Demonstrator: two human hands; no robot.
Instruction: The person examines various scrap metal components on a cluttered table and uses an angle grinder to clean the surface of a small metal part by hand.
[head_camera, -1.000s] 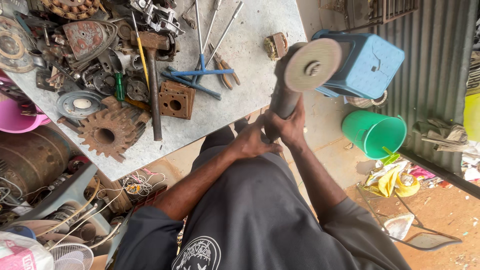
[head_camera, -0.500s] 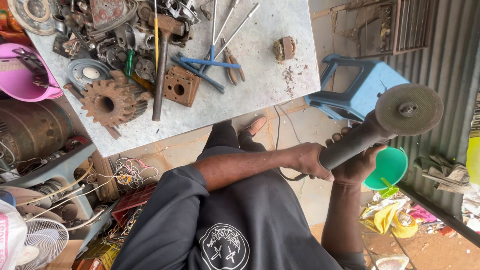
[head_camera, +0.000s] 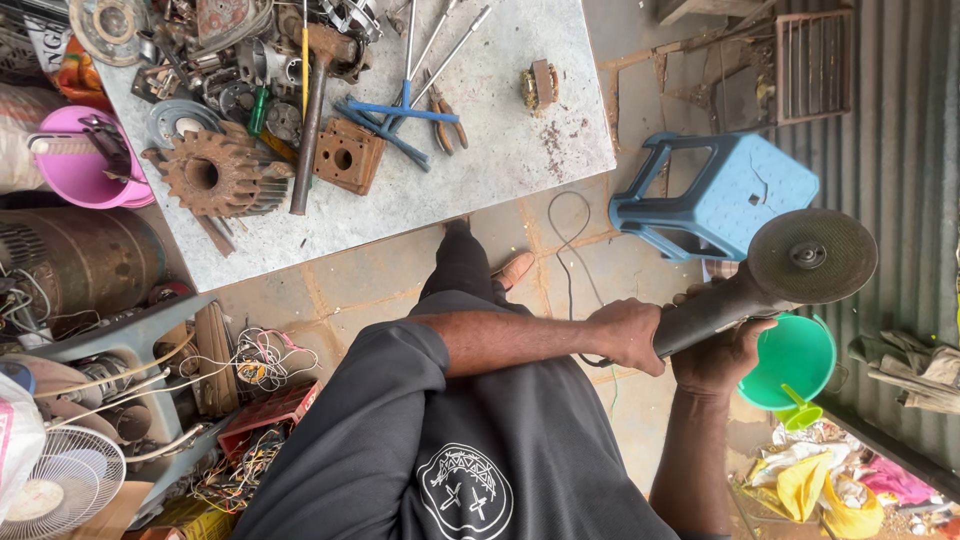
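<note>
The angle grinder has a dark, worn body and a round grey disc. The left hand and right hand both wrap its handle.

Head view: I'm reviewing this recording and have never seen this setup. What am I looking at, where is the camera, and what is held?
The camera sits on the person's head and looks down over their dark shirt. Both bare hands hold an angle grinder with a round disc: the left hand wraps the body, the right hand supports it from below. Beyond stands a grey table strewn with a rusty gear, a hammer, pliers and other metal parts. A blue plastic stool and a green bucket stand on the floor.
</note>
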